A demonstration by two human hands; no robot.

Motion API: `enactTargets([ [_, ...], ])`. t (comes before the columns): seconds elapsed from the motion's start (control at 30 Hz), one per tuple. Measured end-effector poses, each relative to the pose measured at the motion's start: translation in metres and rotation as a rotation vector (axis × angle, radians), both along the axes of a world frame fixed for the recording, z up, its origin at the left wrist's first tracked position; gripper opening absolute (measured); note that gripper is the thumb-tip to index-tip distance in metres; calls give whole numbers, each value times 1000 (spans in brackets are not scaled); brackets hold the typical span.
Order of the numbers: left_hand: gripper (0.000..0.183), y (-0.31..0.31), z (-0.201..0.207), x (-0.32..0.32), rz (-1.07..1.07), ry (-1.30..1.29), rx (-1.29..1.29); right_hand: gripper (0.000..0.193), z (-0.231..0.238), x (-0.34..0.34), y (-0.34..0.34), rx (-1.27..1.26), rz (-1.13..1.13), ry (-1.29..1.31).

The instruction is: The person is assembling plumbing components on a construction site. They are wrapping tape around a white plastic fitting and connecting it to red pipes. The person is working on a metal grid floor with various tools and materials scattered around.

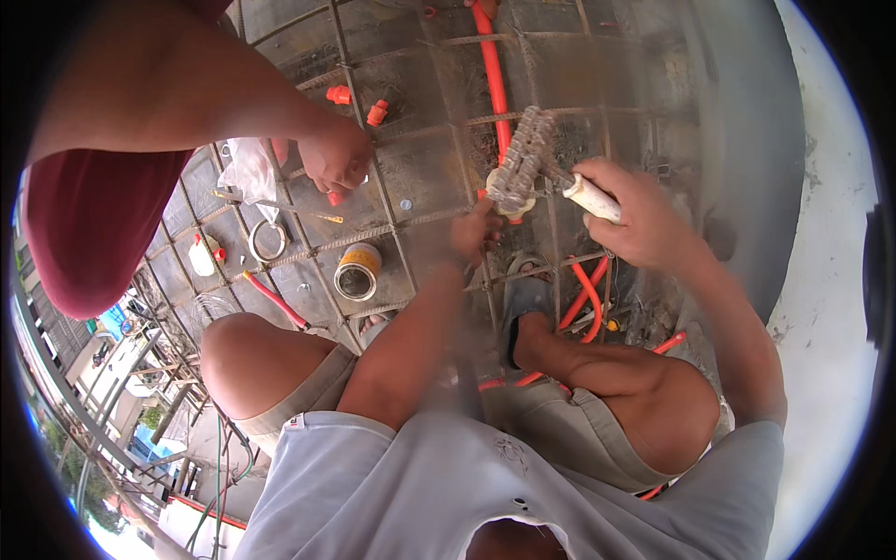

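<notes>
My right hand (639, 217) is closed round the white handle (594, 200) of a makeshift hammer. The hammer's head (523, 159) looks like short ribbed steel bars joined in a block. Under that head, partly hidden, is an off-white round box (528, 204) at the near end of an orange conduit pipe (492, 70). Beside the box, my left hand (476, 231) is closed, its fingertips against the box's left edge. Whether hammer and box touch, I cannot tell.
A rebar grid (401, 229) spans the floor. At the left reach a co-worker's arm and hand (338, 154); another hand (482, 3) touches the pipe's far end. Around lie orange fittings (377, 113), a can (357, 272), a tape ring (268, 240) and orange pipes (590, 289). A grey wall (747, 159) rises right.
</notes>
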State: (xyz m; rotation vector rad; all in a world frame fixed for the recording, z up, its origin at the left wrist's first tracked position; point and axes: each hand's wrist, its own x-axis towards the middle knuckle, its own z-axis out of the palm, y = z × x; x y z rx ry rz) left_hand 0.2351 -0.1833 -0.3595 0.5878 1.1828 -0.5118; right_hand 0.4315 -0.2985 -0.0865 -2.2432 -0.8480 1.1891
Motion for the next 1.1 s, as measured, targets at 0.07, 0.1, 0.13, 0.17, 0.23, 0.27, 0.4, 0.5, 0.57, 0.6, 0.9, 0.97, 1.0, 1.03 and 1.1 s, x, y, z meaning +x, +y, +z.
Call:
enactTargets([
  [0.07,50,0,1,2,-10,17,4,44,-10,-9,-51,45,-157,80],
  [0.1,50,1,2,2,-23,22,8,34,-22,-16,-72,5,-200,99],
  [0.13,49,1,3,3,-38,17,12,30,-32,-34,-92,-85,-287,210],
  [0.17,49,2,3,5,-56,42,12,28,-41,-51,-107,-133,-369,314],
  [0.23,49,3,4,7,-46,-10,12,26,-59,-80,-128,-152,-547,532],
  [0.27,49,3,4,7,-56,28,-10,27,-62,-102,-134,-142,-658,665],
  [0.4,51,1,3,8,-74,38,59,28,-59,-136,-129,-206,-746,825],
  [0.5,52,-3,5,9,-64,21,101,28,-33,-125,-114,-283,-291,487],
  [0.57,51,-1,6,14,-87,6,90,32,-9,-104,-109,-320,-33,255],
  [0.6,49,-2,8,16,-86,20,47,38,5,-95,-110,-252,60,169],
  [0.9,42,2,-16,18,-111,-17,-22,51,126,-138,-129,-563,-56,-559],
  [0.97,41,0,-22,19,-111,-75,-57,51,152,-155,-135,-604,-50,-609],
  [1.0,41,1,-24,19,-125,-80,-58,51,162,-167,-136,-632,-67,-638],
  [1.03,40,2,-25,19,-134,-85,-70,50,173,-179,-135,-635,-76,-622],
  [1.1,39,2,-27,24,-132,-93,-96,49,195,-185,-128,-685,-90,-606],
])
